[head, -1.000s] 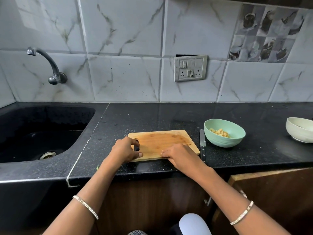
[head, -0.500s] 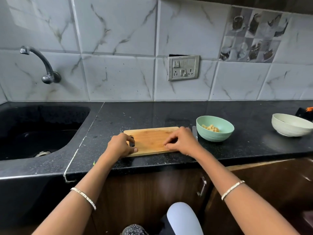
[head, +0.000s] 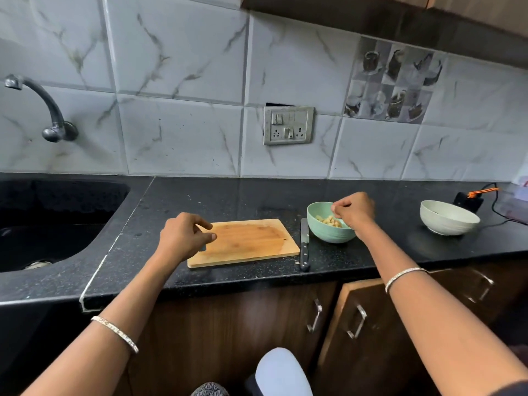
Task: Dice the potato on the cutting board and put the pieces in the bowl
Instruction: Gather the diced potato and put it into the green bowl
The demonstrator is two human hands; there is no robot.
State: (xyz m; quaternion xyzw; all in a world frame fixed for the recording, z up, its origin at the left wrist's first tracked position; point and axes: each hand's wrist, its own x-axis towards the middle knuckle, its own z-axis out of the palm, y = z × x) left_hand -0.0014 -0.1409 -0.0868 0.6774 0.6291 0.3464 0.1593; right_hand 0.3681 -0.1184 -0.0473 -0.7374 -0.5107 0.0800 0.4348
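Right hand [head: 355,214] shifted from cutting board [head: 248,241] to bowl [head: 328,235] at 3 o'clock, fingers bunched, hold unclear; left hand [head: 183,235] loosely curled at board's 9 o'clock.

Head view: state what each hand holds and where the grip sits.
Left hand: nothing, loosely curled over the cutting board's left end. Right hand: fingertips bunched above the green bowl; whether they pinch anything cannot be told.

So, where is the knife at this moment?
In the head view the knife lies on the counter between the cutting board and the green bowl.
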